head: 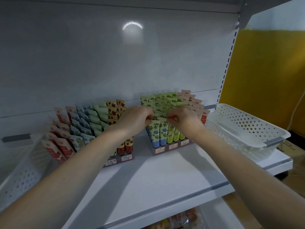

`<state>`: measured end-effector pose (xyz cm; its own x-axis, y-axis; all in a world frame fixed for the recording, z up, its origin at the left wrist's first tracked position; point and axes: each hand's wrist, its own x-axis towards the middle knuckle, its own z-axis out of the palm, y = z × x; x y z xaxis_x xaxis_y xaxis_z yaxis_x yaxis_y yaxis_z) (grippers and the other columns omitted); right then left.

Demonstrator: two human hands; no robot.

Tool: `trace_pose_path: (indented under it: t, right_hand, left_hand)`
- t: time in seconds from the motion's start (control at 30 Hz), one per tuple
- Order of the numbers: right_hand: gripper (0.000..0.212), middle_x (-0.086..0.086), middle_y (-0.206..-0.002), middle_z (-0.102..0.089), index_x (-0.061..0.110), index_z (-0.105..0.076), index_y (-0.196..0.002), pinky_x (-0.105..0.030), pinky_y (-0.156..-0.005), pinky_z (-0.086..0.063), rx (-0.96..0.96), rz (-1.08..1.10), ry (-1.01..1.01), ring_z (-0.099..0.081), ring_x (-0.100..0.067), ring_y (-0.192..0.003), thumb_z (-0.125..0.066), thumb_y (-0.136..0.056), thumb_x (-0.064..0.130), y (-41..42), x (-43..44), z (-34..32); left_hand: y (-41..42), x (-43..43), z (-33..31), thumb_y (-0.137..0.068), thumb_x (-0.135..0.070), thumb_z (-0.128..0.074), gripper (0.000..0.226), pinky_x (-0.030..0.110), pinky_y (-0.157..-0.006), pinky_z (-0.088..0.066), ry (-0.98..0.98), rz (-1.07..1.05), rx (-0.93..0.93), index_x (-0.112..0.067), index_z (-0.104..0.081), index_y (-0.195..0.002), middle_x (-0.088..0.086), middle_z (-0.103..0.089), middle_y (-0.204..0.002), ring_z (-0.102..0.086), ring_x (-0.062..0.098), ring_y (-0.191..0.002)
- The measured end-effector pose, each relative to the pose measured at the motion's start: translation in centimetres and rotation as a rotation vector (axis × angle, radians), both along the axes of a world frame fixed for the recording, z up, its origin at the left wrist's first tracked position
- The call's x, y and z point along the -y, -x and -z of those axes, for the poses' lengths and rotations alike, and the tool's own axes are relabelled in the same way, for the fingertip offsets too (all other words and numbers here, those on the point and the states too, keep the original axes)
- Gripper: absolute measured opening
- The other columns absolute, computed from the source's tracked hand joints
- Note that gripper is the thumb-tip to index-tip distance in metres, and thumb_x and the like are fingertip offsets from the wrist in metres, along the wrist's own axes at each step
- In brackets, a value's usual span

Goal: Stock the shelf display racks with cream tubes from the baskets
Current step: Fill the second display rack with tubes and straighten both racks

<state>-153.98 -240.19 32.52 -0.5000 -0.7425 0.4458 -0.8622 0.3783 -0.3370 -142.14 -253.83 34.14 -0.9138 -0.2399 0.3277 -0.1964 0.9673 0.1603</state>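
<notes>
Spanning the view, the shelf (165,171) carries two white baskets and two racks between them. The right basket (247,126) shows only bare perforated walls and floor. The left basket (21,171) is tipped and partly cut off by the edge of the view, and no tubes show in the part that can be seen. The left rack (118,160) stands packed with rows of red, blue, green and orange tubes. The right rack (170,147) looks just as full, with blue-flowered, green and pink columns rising toward the back panel.

From this I judge the stocking nearly done. What remains seems to be seating or straightening the last pieces in the right rack, though the arms hide some slots.

Both forearms reach in from below and converge on that rack. The left hand (133,119) and the right hand (183,118) sit close together, knuckles up, over the front tubes (159,129) of the blue-flowered columns. Each hand has its fingers curled tight and pinches the flat crimped tops there. The left takes the outer column and the right the one just beside it. The tubes stand upright in their slots, caps down.
</notes>
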Motion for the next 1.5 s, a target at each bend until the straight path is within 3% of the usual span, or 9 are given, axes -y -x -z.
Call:
trace_pose_path:
  t: [0.27, 0.43, 0.53, 0.67, 0.8, 0.97, 1.13, 1.33, 1.5]
  right_hand:
    - [0.018, -0.01, -0.096, -0.062, 0.009, -0.069, -0.098, -0.034, -0.08, -0.048, -0.033, 0.011, 0.022, -0.056, -0.025, -0.091, -0.055, -0.091, 0.018, -0.1, 0.0, -0.1]
    - [0.026, -0.01, -0.105, -0.064, 0.008, -0.065, -0.11, -0.036, -0.079, -0.052, -0.022, 0.073, 0.098, -0.062, -0.027, -0.092, -0.054, -0.092, 0.023, -0.9, -1.1, -1.4]
    - [0.032, -0.01, -0.119, -0.063, 0.01, -0.058, -0.122, -0.033, -0.085, -0.05, 0.004, 0.133, 0.068, -0.061, -0.027, -0.102, -0.053, -0.093, 0.022, -1.9, -2.5, -2.2]
    - [0.034, -0.011, -0.123, -0.061, 0.006, -0.057, -0.123, -0.036, -0.095, -0.046, 0.039, 0.179, 0.058, -0.057, -0.026, -0.111, -0.054, -0.093, 0.019, -3.4, -5.0, -2.4]
    - [0.031, -0.012, -0.12, -0.062, 0.004, -0.058, -0.121, -0.027, -0.087, -0.043, 0.062, 0.176, 0.081, -0.059, -0.025, -0.108, -0.054, -0.093, 0.017, -5.3, -7.1, -1.8]
    - [0.031, -0.014, -0.119, -0.063, 0.002, -0.058, -0.12, -0.034, -0.092, -0.044, 0.158, 0.124, 0.064, -0.058, -0.028, -0.107, -0.055, -0.092, 0.012, -8.1, -8.5, -0.4]
    - [0.024, -0.013, -0.108, -0.066, 0.003, -0.063, -0.111, -0.041, -0.087, -0.048, 0.152, 0.054, -0.02, -0.06, -0.028, -0.098, -0.058, -0.089, 0.012, -10.0, -9.9, 0.8]
    - [0.023, -0.004, -0.102, -0.066, 0.007, -0.064, -0.111, -0.023, -0.08, -0.042, 0.156, -0.02, 0.033, -0.057, -0.014, -0.089, -0.06, -0.089, 0.015, -11.6, -13.3, 0.6]
    - [0.021, 0.002, -0.09, -0.062, 0.008, -0.066, -0.108, -0.02, -0.078, -0.037, 0.163, -0.022, 0.095, -0.055, -0.011, -0.083, -0.06, -0.089, 0.014, -12.6, -16.1, -0.4]
  left_hand:
    - [-0.4, -0.4, -0.2, -0.094, -0.026, -0.054, 0.025, 0.035, -0.079, -0.046, 0.064, -0.047, 0.024, -0.005, -0.059, -0.107, 0.008, -0.062, -0.106, -0.057, 0.026, -0.099]
    - [-2.1, -2.0, -1.4, -0.097, -0.03, -0.047, 0.048, 0.031, -0.101, -0.034, 0.079, -0.118, -0.047, -0.009, -0.038, -0.139, 0.006, -0.045, -0.139, -0.042, 0.022, -0.127]
    - [-3.9, -3.2, -1.3, -0.097, -0.03, -0.047, 0.058, 0.029, -0.11, -0.023, 0.14, -0.136, -0.122, -0.006, -0.026, -0.145, 0.007, -0.033, -0.149, -0.031, 0.022, -0.136]
    - [-6.1, -4.8, -0.3, -0.095, -0.032, -0.049, 0.062, 0.032, -0.112, -0.024, 0.196, -0.191, -0.147, -0.005, -0.025, -0.146, 0.009, -0.03, -0.151, -0.027, 0.023, -0.139]
    - [-7.8, -6.3, 0.3, -0.094, -0.034, -0.051, 0.063, 0.034, -0.112, -0.025, 0.223, -0.231, -0.147, -0.004, -0.027, -0.143, 0.011, -0.032, -0.149, -0.029, 0.025, -0.137]
    - [-9.8, -6.8, 0.5, -0.094, -0.034, -0.049, 0.064, 0.036, -0.113, -0.019, 0.238, -0.314, -0.134, -0.004, -0.023, -0.144, 0.012, -0.027, -0.151, -0.023, 0.025, -0.14]
    - [-11.6, -6.8, 0.4, -0.095, -0.034, -0.047, 0.066, 0.038, -0.115, -0.017, 0.216, -0.374, -0.152, -0.004, -0.018, -0.146, 0.012, -0.023, -0.153, -0.018, 0.024, -0.142]
    - [-12.8, -8.2, 0.4, -0.094, -0.034, -0.048, 0.071, 0.037, -0.117, -0.01, 0.176, -0.393, -0.156, -0.005, -0.012, -0.148, 0.011, -0.015, -0.156, -0.012, 0.023, -0.144]
    - [-13.7, -9.5, 0.9, -0.096, -0.031, -0.047, 0.069, 0.037, -0.117, -0.008, 0.17, -0.392, -0.129, -0.004, -0.011, -0.148, 0.011, -0.014, -0.156, -0.011, 0.023, -0.145]
